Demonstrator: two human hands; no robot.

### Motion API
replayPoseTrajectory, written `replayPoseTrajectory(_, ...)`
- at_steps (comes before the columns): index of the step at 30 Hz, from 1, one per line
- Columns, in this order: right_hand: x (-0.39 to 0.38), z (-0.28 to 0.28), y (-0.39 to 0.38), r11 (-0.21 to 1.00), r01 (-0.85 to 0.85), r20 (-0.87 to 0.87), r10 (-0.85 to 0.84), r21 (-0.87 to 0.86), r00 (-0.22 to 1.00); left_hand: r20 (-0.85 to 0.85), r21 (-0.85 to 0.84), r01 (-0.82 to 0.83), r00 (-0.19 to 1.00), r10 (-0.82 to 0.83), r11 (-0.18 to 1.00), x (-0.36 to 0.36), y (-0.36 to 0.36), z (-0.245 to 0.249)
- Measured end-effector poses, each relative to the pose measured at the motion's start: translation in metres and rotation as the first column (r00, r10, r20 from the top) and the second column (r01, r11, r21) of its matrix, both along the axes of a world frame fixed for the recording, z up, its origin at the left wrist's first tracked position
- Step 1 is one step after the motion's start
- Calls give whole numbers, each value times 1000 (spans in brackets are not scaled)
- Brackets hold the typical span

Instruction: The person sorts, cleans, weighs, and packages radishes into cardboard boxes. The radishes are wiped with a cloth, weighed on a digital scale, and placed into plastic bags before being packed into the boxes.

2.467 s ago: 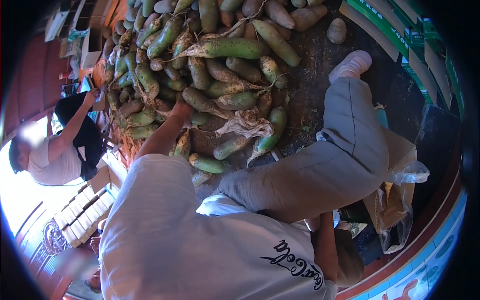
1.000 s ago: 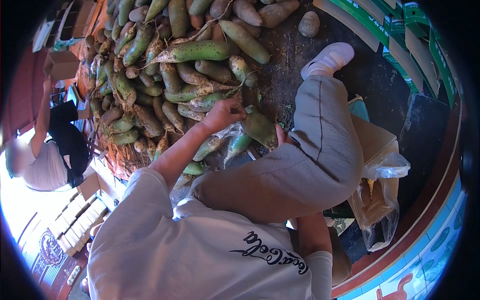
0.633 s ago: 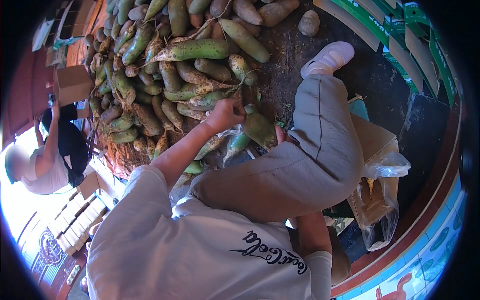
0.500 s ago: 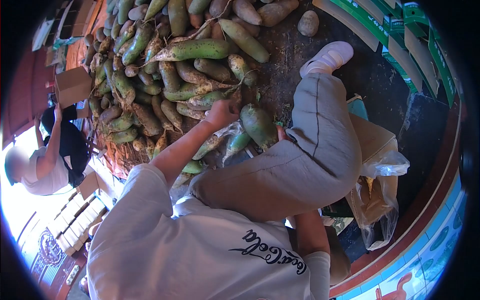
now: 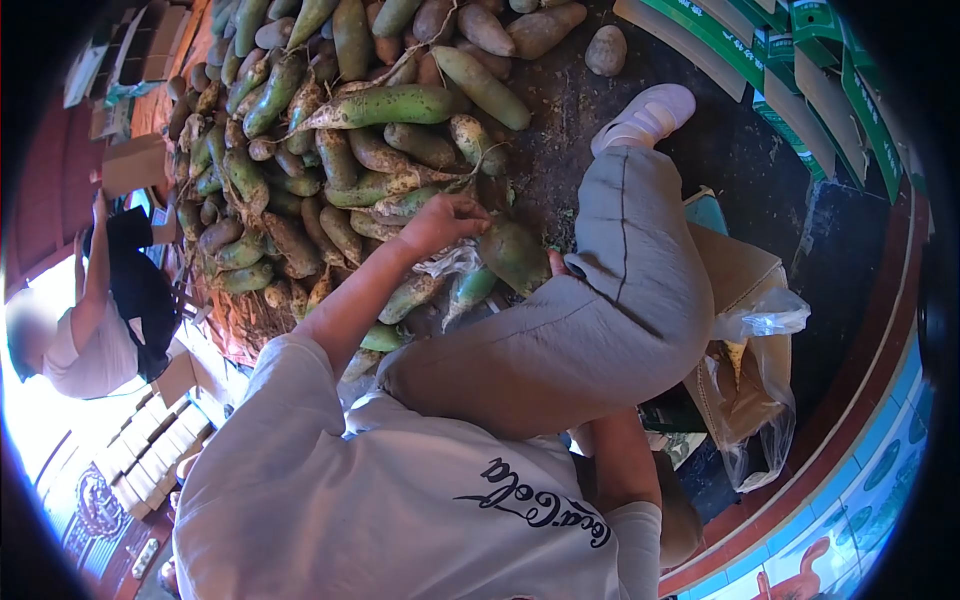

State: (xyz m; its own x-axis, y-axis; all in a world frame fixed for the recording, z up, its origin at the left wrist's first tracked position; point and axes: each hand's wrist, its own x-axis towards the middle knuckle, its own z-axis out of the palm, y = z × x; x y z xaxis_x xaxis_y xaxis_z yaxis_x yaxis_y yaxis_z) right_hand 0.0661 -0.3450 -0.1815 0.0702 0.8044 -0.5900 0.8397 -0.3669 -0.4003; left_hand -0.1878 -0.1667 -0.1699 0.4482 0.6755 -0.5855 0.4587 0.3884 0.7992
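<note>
My left hand (image 5: 448, 224) is at the upper end of a large round-bodied green radish (image 5: 514, 258). Its thumb and fingertips come together in a pinch there, and whatever is between them is too small to make out. From under my raised leg (image 5: 620, 290), my right hand (image 5: 558, 264) grips the same radish by its right side; only a bit of that hand shows, the rest being behind the trouser leg. Crumpled clear plastic (image 5: 450, 262) lies below my left hand, beside another green radish (image 5: 470, 292).
A big heap of soil-covered green radishes (image 5: 290, 140) spreads to the upper left. Flattened green cartons (image 5: 760, 60) lie upper right. A cardboard box with a plastic liner (image 5: 745, 390) stands to my right. At far left, a person (image 5: 95, 310) handles a cardboard box (image 5: 135, 165).
My left hand has shifted slightly right and its fingers have unfolded from a tight curl into a pinch at the radish's end. The person at left has moved the cardboard box slightly.
</note>
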Motion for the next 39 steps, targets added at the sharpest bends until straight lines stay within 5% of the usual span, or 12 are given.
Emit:
replayPoseTrajectory(4, -1, 0, 3, 1000, 6, -14, -6, 4, 1000, -26, 108, 102, 995, -100, 989, -4, 0, -5)
replayPoseTrajectory(10, -10, -3, 18, 1000, 23, -60, -22, 6, 998, -378, 335, 256, 918, -120, 907, 13, -13, 1)
replayPoseTrajectory(12, -9, 1, 14, 998, 60, -125, -64, -28, 990, -267, 460, 155, 963, -30, 874, -12, -21, -47)
replayPoseTrajectory(14, -1, 4, 1, 984, 155, -268, -173, -85, 948, -312, 408, 11, 941, 129, 913, -13, -16, -14)
replayPoseTrajectory(18, 12, 16, -32, 874, 418, -613, -476, -248, 631, -155, 55, -383, 909, 387, 922, -32, -11, 3)
replayPoseTrajectory(21, 25, 45, -45, 709, 429, -665, -693, -560, 278, -116, -73, -522, 851, 513, 850, -45, -4, 18)
replayPoseTrajectory(25, 33, 73, -62, 638, 433, -661, -741, -636, 121, -123, 1, -577, 810, 573, 817, -67, 22, 42)
replayPoseTrajectory(28, 39, 95, -71, 692, 462, -688, -694, -554, 214, -83, 377, -507, 815, 573, 775, -88, 43, 54)
replayPoseTrajectory(34, 40, 109, -97, 688, 500, -638, -708, -526, 303, 177, 614, -516, 828, 532, 598, -62, 58, 141)
replayPoseTrajectory(35, 36, 107, -101, 756, 548, -622, -631, -359, 463, 160, 695, -457, 851, 500, 555, -53, 54, 158)
replayPoseTrajectory(38, 23, 98, -112, 794, 605, -723, -451, -57, 523, 215, 797, -376, 908, 360, 472, 2, 33, 214)
replayPoseTrajectory(39, 24, 119, -106, 799, 593, -696, -482, -99, 533, 249, 811, -370, 919, 305, 453, 19, 24, 227)
